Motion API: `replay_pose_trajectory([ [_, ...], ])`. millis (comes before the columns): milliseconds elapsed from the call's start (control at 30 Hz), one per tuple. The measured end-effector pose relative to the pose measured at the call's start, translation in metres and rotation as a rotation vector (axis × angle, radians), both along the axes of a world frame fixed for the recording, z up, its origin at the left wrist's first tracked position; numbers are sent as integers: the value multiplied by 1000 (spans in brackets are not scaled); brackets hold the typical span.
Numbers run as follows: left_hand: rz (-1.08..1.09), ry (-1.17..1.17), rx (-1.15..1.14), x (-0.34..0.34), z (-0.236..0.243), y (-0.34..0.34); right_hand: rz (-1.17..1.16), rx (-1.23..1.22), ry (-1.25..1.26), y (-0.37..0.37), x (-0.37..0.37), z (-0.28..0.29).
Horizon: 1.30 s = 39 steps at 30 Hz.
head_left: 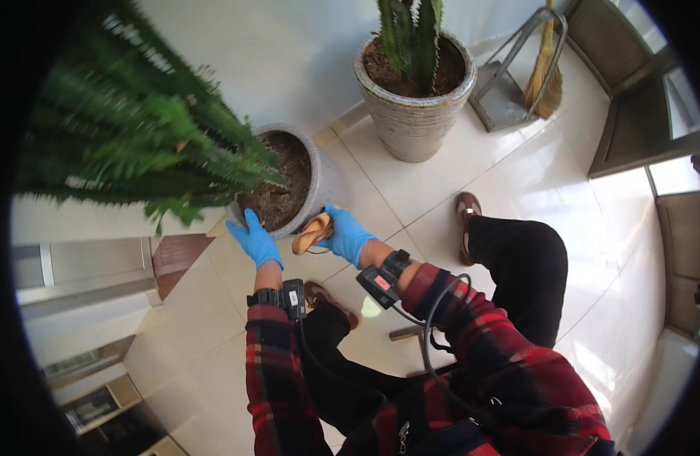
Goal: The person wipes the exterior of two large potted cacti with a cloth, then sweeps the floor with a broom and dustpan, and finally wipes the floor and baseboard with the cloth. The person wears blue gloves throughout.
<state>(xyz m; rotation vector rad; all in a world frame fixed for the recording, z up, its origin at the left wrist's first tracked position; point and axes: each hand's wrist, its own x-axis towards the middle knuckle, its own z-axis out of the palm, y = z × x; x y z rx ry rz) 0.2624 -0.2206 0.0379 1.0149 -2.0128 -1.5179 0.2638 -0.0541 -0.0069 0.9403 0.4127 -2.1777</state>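
Observation:
Both hands wear blue gloves at the lower rim of a grey plant pot (319, 178) filled with dry brown soil (287, 186). Spread fingers of my left hand (256, 242) lie over the pot's near-left rim, holding nothing loose. My right hand (348, 237) is closed on a folded orange-tan cloth (313, 232), beside the pot's near-right outer wall. Whether the cloth touches the wall is hard to make out. A large spiny green cactus (160, 144) with small leaves rises from this pot and leans over to the left.
A second ribbed pot (414, 121) with a cactus (412, 45) stands behind to the right. Beyond it are a grey long-handled dustpan (506, 95) and a straw broom (545, 83). Dark framed panels (639, 114) line the right side. A shelf unit (110, 406) sits at lower left.

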Motion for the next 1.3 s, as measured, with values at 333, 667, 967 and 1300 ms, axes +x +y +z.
replay_pose_trajectory([
  [333,42,151,233,61,23,41,159,-152,605,133,0,97],
  [667,-407,219,293,123,49,209,343,197,713,160,40,144],
  [967,-377,280,819,127,70,189,732,850,884,232,22,157],
  [1300,-479,227,1286,107,90,198,552,1158,1778,236,55,154],
])
